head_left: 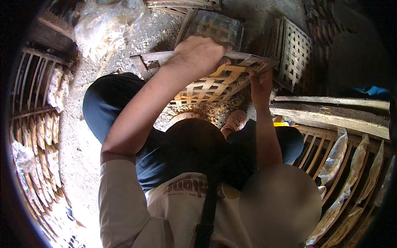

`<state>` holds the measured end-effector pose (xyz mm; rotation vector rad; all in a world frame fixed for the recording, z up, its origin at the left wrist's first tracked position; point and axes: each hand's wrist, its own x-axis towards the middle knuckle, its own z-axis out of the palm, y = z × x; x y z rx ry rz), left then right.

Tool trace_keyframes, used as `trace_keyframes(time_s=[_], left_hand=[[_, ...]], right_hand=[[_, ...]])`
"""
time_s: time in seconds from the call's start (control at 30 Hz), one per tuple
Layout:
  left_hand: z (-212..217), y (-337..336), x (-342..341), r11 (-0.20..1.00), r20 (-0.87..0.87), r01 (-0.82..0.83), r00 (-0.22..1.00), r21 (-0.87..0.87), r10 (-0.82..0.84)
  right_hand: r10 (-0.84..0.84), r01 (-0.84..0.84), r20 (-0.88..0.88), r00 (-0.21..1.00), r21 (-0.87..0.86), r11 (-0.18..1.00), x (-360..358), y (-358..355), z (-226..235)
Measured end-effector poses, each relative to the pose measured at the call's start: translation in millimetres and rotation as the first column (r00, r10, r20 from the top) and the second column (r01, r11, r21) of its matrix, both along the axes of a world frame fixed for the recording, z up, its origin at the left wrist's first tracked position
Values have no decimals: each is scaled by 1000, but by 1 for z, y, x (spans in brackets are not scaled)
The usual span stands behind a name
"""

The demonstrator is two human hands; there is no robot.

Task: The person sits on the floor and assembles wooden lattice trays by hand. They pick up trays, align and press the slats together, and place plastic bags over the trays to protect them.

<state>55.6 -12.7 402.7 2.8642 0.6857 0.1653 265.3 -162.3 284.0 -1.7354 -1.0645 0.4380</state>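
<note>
Woven bamboo tray [206, 84] sits tilted in front of the person's knees, held off the gritty ground [78, 136] by both hands, apparently so its lattice faces them. Left hand [201, 53] is curled firmly over the tray's upper wooden frame, fingers wrapped round the bar and out of sight behind it. Right hand [260, 84] is closed on the tray's right edge, gripping from below, which seems to steady the far corner. More woven trays [294, 51] lean upright just behind, within reach. Slatted racks [37, 124] on either side carry rows of flat pale pieces, and a clear plastic bag [103, 25] lies at upper left.
</note>
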Motion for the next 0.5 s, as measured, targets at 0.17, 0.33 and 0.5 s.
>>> trace_keyframes(time_s=[0.17, 0.33, 0.5], left_hand=[[8, -2, -3, 999, 0, 23, 1000, -48, -23], [4, -3, -3, 999, 49, 21, 999, -32, -19], [9, -2, -6, 999, 32, 34, 999, -22, -33]], right_hand=[[110, -103, -120, 987, 65, 993, 2, 1, 4], [127, -124, -153, 980, 30, 992, 7, -2, -4], [159, -142, 56, 986, -234, 962, -1, -3, 8]])
